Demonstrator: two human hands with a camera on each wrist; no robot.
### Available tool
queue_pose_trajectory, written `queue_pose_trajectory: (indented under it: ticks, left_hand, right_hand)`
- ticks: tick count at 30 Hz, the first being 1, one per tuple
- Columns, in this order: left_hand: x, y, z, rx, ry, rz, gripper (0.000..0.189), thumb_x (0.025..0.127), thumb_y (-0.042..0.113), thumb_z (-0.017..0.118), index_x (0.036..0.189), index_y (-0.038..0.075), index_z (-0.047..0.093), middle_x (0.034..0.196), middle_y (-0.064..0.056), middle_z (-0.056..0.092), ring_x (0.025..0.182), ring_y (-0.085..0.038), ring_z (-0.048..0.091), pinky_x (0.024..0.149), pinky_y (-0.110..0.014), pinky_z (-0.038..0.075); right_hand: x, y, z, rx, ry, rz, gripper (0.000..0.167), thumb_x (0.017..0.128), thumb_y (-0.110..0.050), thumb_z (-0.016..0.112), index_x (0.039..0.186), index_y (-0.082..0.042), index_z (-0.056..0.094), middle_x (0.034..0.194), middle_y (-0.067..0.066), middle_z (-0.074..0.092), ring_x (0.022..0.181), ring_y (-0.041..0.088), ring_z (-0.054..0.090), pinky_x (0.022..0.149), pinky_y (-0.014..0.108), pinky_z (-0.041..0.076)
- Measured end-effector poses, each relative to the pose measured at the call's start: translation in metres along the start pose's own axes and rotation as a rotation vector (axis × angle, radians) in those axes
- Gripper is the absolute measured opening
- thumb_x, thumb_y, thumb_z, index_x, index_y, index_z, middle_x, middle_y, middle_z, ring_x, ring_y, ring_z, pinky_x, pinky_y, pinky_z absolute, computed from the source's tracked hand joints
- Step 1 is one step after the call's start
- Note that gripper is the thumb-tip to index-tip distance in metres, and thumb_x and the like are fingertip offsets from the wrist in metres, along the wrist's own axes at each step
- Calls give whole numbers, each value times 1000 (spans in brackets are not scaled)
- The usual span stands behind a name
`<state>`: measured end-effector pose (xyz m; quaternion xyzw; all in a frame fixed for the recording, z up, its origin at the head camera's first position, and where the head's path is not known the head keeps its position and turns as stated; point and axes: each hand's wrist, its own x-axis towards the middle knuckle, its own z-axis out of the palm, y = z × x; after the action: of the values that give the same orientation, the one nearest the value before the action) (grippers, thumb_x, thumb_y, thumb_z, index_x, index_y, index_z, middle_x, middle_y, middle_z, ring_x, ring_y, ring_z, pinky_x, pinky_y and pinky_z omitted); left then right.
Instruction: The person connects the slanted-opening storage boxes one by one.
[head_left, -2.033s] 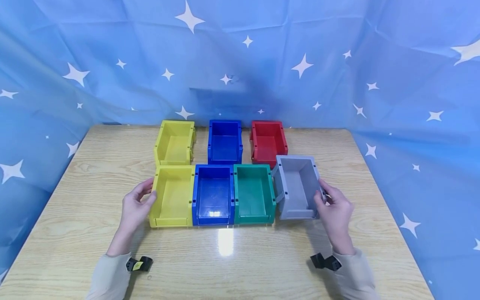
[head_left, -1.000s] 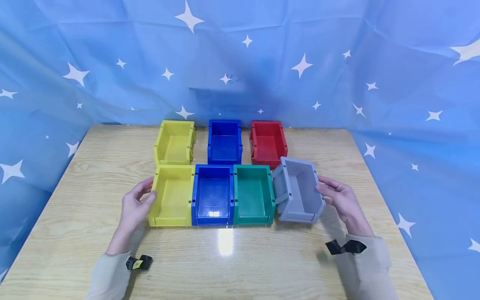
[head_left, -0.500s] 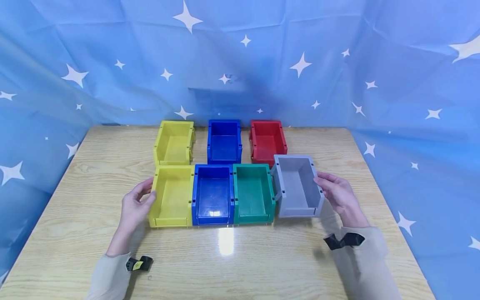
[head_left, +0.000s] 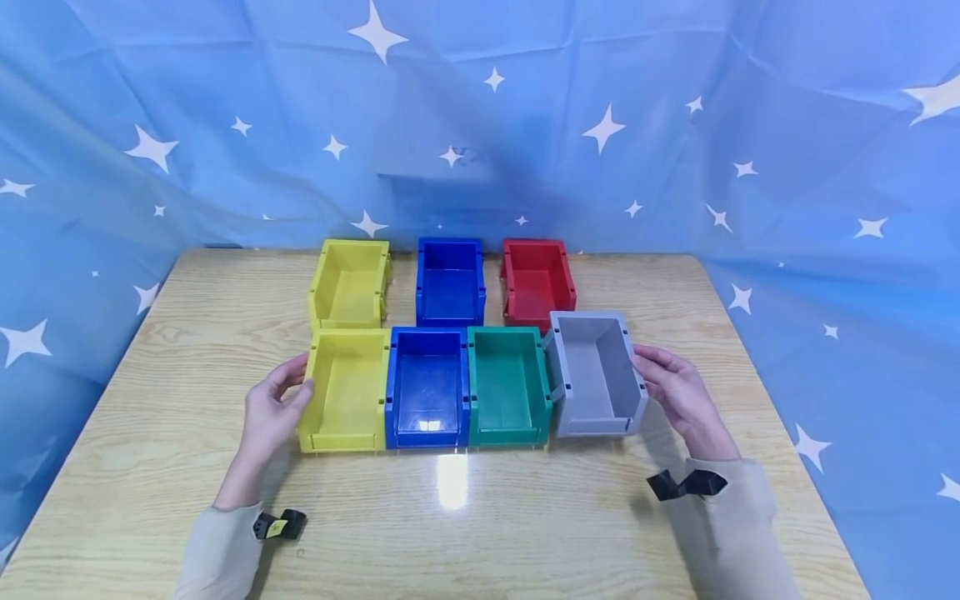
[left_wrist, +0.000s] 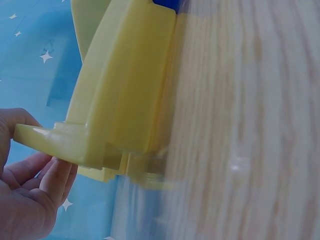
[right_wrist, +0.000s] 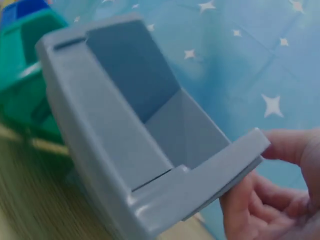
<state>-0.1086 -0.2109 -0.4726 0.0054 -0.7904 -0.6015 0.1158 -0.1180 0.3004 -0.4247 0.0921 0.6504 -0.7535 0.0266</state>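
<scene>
Head view: I see right hand [head_left: 678, 396] pinching gray bin [head_left: 595, 375] by its right side, green bin [head_left: 510, 387] just left; left hand [head_left: 275, 408] grips front yellow bin [head_left: 347, 392]. Left wrist adds fingertips [left_wrist: 56, 172] under yellow rim [left_wrist: 50, 142], tucked away overhead. Right wrist: gray rim [right_wrist: 220, 175] gripped both sides; green contact, can't tell.

Near the far edge of the wooden table [head_left: 465, 554], a rear yellow bin [head_left: 349, 285], a rear blue bin [head_left: 450, 292] and a red bin [head_left: 537, 287] stand with gaps between them. Behind hangs a wrinkled blue cloth [head_left: 536, 108] with white stars [head_left: 603, 129].
</scene>
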Motion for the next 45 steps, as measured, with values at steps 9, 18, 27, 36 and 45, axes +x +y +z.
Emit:
queue_pose_trajectory:
  ticks: [9, 18, 27, 36, 45]
  left_hand:
    - [0, 0, 1, -17, 3, 16, 36, 85, -12, 54, 121, -14, 54, 105, -33, 58, 86, 1, 57, 68, -9, 51]
    - [0, 2, 1, -3, 8, 6, 35, 85, -12, 53, 119, -14, 54, 103, -31, 59, 85, 1, 57, 68, -9, 51]
    - [0, 2, 1, -8, 4, -1, 35, 85, -12, 53, 120, -14, 54, 104, -33, 58, 84, 3, 56, 66, -9, 50]
    - [-1, 1, 2, -5, 1, 2, 35, 85, -12, 53, 120, -14, 54, 106, -33, 58, 84, 4, 56, 67, -9, 50]
    - [-2, 2, 2, 2, 10, 1, 35, 86, -10, 53, 121, -13, 54, 106, -32, 58, 85, 5, 55, 66, -8, 50]
  right_hand:
    - [-10, -15, 46, -721, 259, -762, 37, 85, -6, 65, 120, 5, 59, 118, 20, 58, 107, 24, 50, 87, 24, 40]
    - [-6, -17, 92, -1273, -294, -701, 75, 91, -55, 47, 151, -19, 20, 157, 7, 0, 142, 33, -3, 101, 74, 2]
    - [4, -11, 108, -1380, -369, -605, 83, 87, -55, 54, 152, -22, 13, 157, 6, -8, 141, 31, -12, 101, 74, -4]
    - [7, -4, 110, -1385, -391, -554, 87, 85, -61, 52, 152, -24, 12, 157, 8, -7, 141, 31, -13, 100, 74, -8]
    - [10, 7, 114, -1416, -327, -585, 91, 80, -62, 58, 151, -23, 17, 157, 7, -5, 141, 33, -10, 98, 77, -2]
